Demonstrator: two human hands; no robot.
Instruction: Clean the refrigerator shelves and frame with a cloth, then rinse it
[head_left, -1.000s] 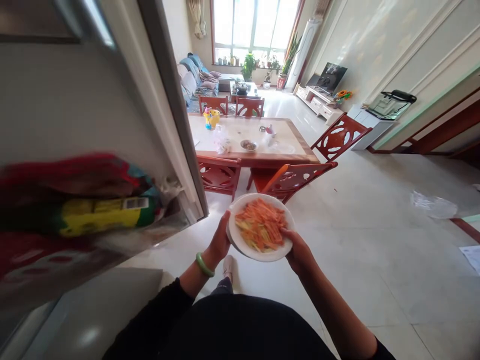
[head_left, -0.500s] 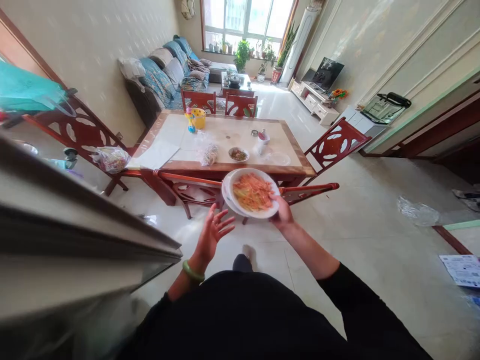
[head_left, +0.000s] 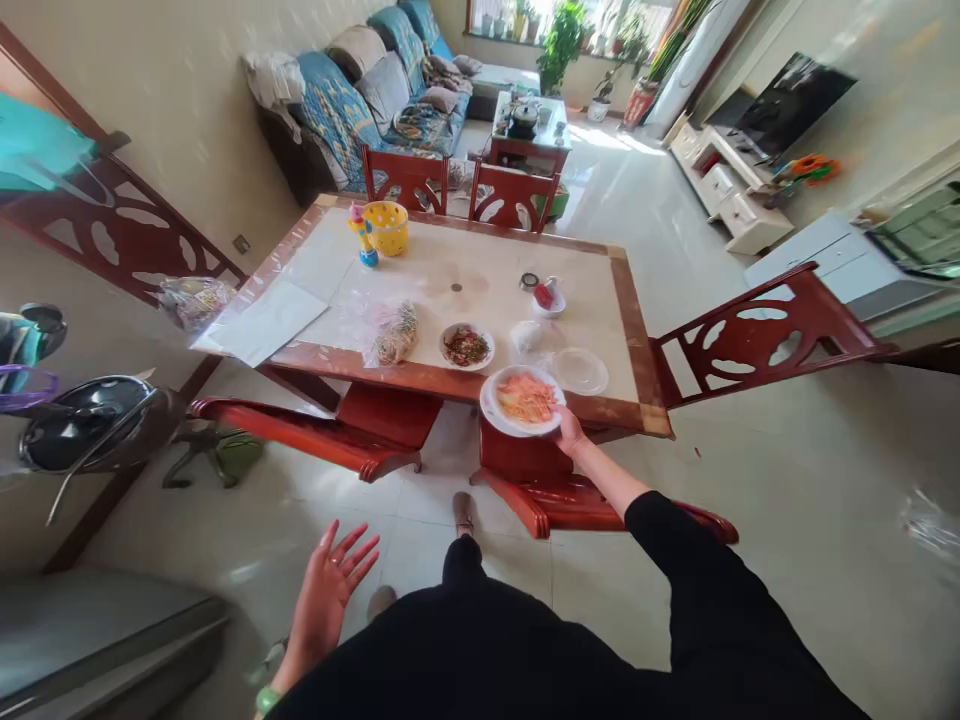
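Observation:
My right hand (head_left: 571, 432) grips the rim of a white plate (head_left: 523, 402) of shredded orange and yellow vegetables, held out over the near edge of the dining table (head_left: 628, 330). My left hand (head_left: 327, 590) hangs low at my side above the floor, empty, with its fingers spread. On the table near the plate are a small dish of dark food (head_left: 466, 346), a clear lid (head_left: 578, 370), a plastic bag of food (head_left: 391, 334) and a small bowl with something red (head_left: 548, 296).
Red wooden chairs (head_left: 757, 335) stand round the table; one chair (head_left: 551, 485) is right in front of me. A yellow toy cup (head_left: 385, 228) and paper (head_left: 262, 320) lie at the table's left. A sofa (head_left: 360, 100), coffee table and TV stand are beyond.
I have walked up to the table. My right hand carried the plate forward to the table's near edge. My left hand dropped down and to the left, away from the plate.

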